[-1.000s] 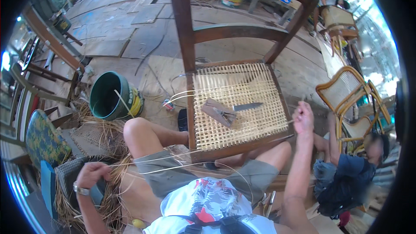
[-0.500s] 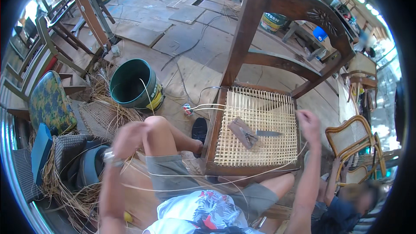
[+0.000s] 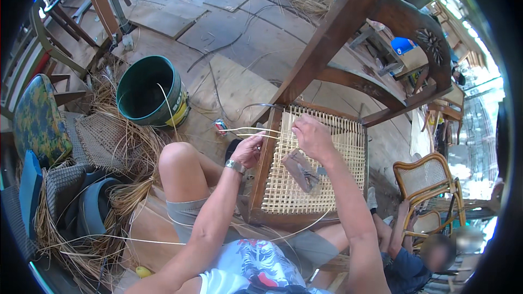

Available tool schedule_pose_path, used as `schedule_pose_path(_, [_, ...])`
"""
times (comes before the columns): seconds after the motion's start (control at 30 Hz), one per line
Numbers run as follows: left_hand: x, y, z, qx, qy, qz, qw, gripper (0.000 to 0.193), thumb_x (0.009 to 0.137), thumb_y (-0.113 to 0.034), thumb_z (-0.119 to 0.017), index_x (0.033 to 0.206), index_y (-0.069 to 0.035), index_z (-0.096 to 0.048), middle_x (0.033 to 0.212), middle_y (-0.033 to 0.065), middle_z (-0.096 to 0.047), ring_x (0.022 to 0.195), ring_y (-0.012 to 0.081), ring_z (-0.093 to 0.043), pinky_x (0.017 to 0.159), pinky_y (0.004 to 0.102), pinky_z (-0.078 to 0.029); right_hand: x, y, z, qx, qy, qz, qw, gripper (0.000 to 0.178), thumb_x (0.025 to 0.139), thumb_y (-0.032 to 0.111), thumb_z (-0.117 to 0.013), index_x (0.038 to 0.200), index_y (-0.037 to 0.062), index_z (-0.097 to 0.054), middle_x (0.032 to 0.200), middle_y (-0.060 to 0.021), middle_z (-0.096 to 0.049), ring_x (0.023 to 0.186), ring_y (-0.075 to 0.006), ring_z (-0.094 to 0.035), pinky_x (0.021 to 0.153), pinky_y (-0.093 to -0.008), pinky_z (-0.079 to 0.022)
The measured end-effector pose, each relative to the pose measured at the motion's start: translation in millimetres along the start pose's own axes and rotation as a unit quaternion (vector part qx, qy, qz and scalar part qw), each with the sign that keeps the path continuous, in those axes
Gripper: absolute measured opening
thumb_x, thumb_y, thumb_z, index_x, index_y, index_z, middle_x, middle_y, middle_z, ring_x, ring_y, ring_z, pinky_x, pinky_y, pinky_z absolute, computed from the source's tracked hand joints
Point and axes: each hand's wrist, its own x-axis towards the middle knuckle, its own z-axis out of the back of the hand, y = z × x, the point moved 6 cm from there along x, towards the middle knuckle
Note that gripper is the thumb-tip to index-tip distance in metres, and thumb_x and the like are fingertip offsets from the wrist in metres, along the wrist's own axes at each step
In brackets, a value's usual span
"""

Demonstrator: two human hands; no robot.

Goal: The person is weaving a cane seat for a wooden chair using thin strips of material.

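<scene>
A long pale strand (image 3: 305, 229) curves from the seated person's lap to the chair seat. The hands, well apart half a second ago, now meet around the seat's left rail (image 3: 260, 185), so attention seems to have shifted to the weave's left edge. The left hand (image 3: 249, 151) curls outside the rail, beside loose strands (image 3: 245, 129); the right hand (image 3: 314, 137) bends over the woven seat (image 3: 348, 152). Whether either pinches a strand cannot be told. The wooden chair stands before the knees, a wooden block (image 3: 300, 171) on its weave. Beyond, left, sits a green bucket (image 3: 178, 92).
</scene>
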Motion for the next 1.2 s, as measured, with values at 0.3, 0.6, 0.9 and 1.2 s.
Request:
schedule_pose_path(0.3, [-25,-16,-53,0.029,-0.096,-0.003,0.995,0.017,0.097,-0.026,-0.063,0.095,-0.01,-0.068,0.074,-0.0046,-0.06,0.066,0.0077,-0.057,0.062,0.0245,-0.05,5,2,-8,0.012,0.036,0.009,0.999,0.02,0.094,0.022,-0.056,0.093,0.0057,-0.066,0.093,-0.0124,-0.06,0.09,-0.0322,-0.063,0.08,-0.0443,-0.052])
schedule_pose_path(0.6, [-28,-1,-37,-0.006,-0.102,-0.01,0.995,0.017,0.096,-0.021,-0.066,0.105,-0.006,-0.068,0.094,0.0015,-0.069,0.076,0.0103,-0.063,0.067,0.0263,-0.053,5,13,3,0.02,0.023,0.023,0.999,0.019,0.093,0.02,-0.056,0.093,0.0037,-0.066,0.093,-0.0124,-0.06,0.088,-0.0326,-0.063,0.08,-0.0439,-0.052])
schedule_pose_path(0.9, [-44,-17,-47,0.092,-0.161,-0.056,0.981,0.024,0.093,-0.017,-0.068,0.114,-0.005,-0.066,0.086,-0.0029,-0.065,0.067,0.0046,-0.053,0.062,0.0247,-0.048,6,4,-2,0.016,-0.005,-0.006,1.0,0.016,0.091,0.017,-0.057,0.091,0.0038,-0.065,0.09,-0.0122,-0.06,0.084,-0.0335,-0.063,0.076,-0.0427,-0.051])
schedule_pose_path(1.2, [-63,-52,-83,0.309,-0.258,-0.219,0.889,0.023,0.094,-0.02,-0.068,0.101,0.001,-0.073,0.088,0.0023,-0.072,0.072,0.0073,-0.062,0.068,0.0229,-0.05,0,8,5,0.222,0.019,-0.107,0.969,0.013,0.087,0.013,-0.071,0.09,0.0019,-0.065,0.079,-0.0042,-0.057,0.071,-0.0128,-0.054,0.066,-0.0305,-0.045])
